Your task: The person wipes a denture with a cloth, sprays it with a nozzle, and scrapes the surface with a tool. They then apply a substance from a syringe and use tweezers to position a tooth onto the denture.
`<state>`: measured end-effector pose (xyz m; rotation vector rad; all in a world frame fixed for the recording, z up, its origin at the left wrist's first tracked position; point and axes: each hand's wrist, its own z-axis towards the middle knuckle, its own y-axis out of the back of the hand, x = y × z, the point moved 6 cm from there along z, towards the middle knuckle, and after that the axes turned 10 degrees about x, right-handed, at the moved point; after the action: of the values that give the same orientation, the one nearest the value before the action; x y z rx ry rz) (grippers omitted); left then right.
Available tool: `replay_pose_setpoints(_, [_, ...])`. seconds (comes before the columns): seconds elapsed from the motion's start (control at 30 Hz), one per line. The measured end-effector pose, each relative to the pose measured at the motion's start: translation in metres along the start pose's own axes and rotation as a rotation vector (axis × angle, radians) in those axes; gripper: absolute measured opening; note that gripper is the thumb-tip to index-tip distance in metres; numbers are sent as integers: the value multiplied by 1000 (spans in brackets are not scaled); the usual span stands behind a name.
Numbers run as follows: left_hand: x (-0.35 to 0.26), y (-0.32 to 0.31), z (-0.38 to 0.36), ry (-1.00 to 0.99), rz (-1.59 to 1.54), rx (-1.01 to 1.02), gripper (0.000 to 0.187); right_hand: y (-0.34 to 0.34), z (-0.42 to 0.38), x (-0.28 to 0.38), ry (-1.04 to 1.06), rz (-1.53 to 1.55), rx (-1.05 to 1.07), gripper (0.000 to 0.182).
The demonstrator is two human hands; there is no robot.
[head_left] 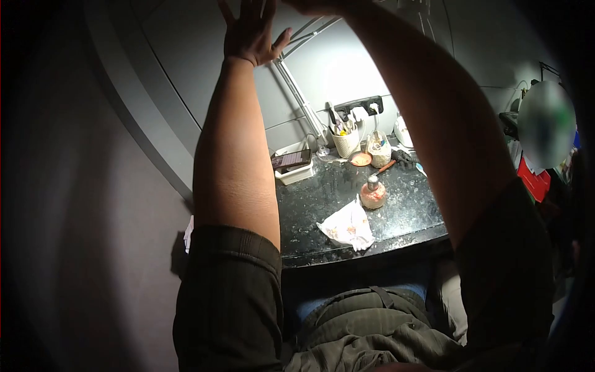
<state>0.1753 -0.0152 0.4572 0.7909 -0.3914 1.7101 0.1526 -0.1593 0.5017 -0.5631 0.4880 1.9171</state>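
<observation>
Both of my arms are raised in front of me above a black worktop [297, 217]. My left hand [251, 32] is at the top, left of the lamp arm, with its fingers spread and nothing in it. At the top edge, my right hand [316, 5] is partly cut off by the frame, and its fingers are hidden. Far below the hands, a round pinkish jar [373, 194] with a metal top stands on the worktop. A crumpled white tissue [348, 227] with reddish marks lies in front of it.
A phone [291, 160] rests on a white tray [296, 176]. Behind are a white tool cup [346, 142], a jar [379, 150], a small dish [361, 159], a red-handled tool [385, 167], a power strip [363, 106] and a lamp arm [302, 99]. A blurred patch is at right.
</observation>
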Motion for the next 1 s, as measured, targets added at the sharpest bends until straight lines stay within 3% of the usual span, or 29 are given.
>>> replay_pose_setpoints(0.07, [-14,-21,-15,30,-19,104,108,-25,-18,18,57,94,-41,81])
replay_pose_setpoints(0.17, [-33,-47,-44,10,-335,-125,96,-55,-43,45,136,231,-108,79])
replay_pose_setpoints(0.63, [-136,-183,-181,117,-443,278,76,-125,-85,84,148,453,-49,81])
replay_pose_setpoints(0.7, [-150,-215,-204,177,-533,567,63,-131,-89,88,182,461,-48,82])
replay_pose_setpoints(0.77, [-166,-240,-228,232,-600,1029,61,-138,-93,91,191,477,-42,85])
replay_pose_setpoints(0.87, [-181,-245,-254,270,-609,1062,69,-143,-98,94,188,474,15,85])
replay_pose_setpoints(0.93, [-190,-247,-267,282,-602,1056,69,-133,-100,94,198,375,-35,66])
replay_pose_setpoints(1.0, [-193,-247,-272,296,-595,1053,69,-143,-104,95,191,390,4,72])
